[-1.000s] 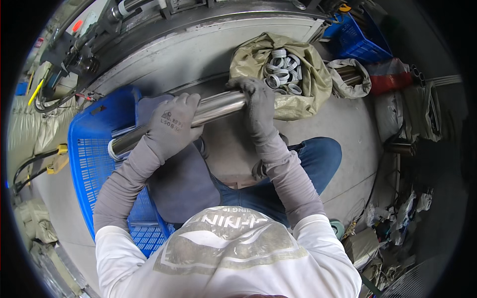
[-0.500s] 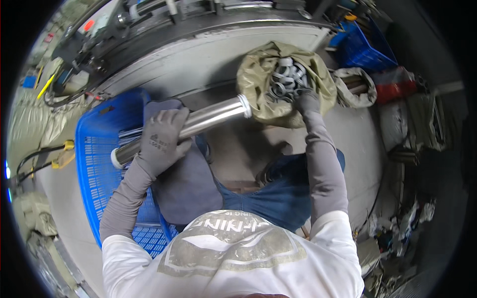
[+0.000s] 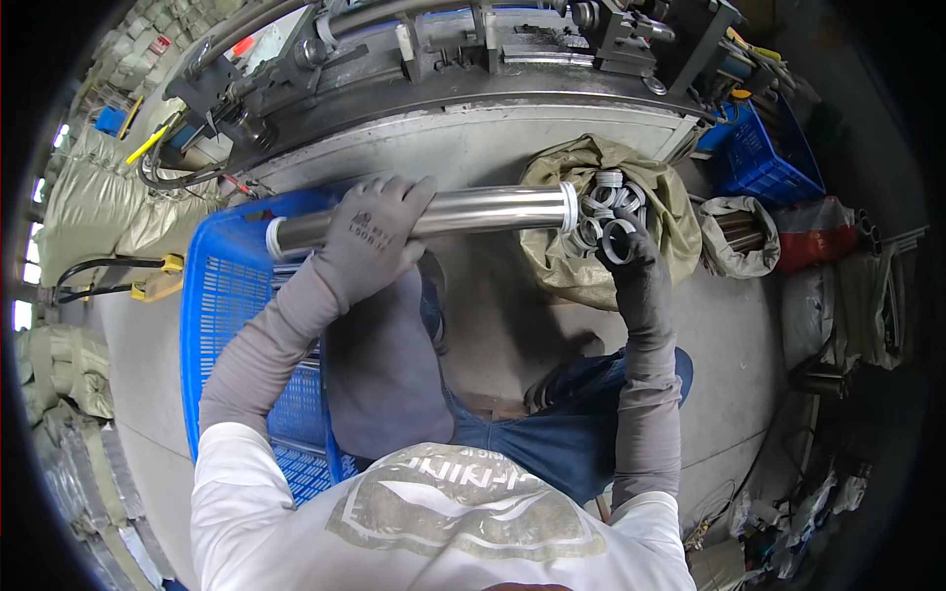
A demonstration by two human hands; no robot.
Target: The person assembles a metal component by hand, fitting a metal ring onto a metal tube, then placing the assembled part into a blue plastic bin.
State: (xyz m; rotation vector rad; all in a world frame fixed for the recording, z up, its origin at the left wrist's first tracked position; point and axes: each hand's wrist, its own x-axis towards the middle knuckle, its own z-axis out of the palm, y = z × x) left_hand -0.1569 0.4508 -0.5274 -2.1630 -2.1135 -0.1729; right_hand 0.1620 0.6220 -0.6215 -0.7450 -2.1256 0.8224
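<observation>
My left hand (image 3: 372,239), in a grey glove, is wrapped round a shiny metal tube (image 3: 493,211) held almost level. One white ring (image 3: 570,206) sits on the tube's right end and another white ring (image 3: 274,239) on its left end. The gloved right hand (image 3: 642,281) pinches a loose pale ring (image 3: 606,245) at the front of an open tan sack (image 3: 557,271). Several similar rings (image 3: 609,180) lie inside that sack. Beneath the left hand and forearm stands a blue plastic crate (image 3: 229,325), with parts of more metal tubes showing in it.
A machine bench (image 3: 473,91) with metal fixtures runs along the far side. At the right stand a blue bin (image 3: 764,158), a white sack (image 3: 739,258) of tubes and a red bag (image 3: 816,236). A grey pad (image 3: 384,374) covers my left thigh. Wrapped bundles (image 3: 118,207) line the left.
My right hand has drawn back from among the rings, now with one in its fingers. The left hand has levelled the tube, whose right end is nearer the sack. The view has shifted.
</observation>
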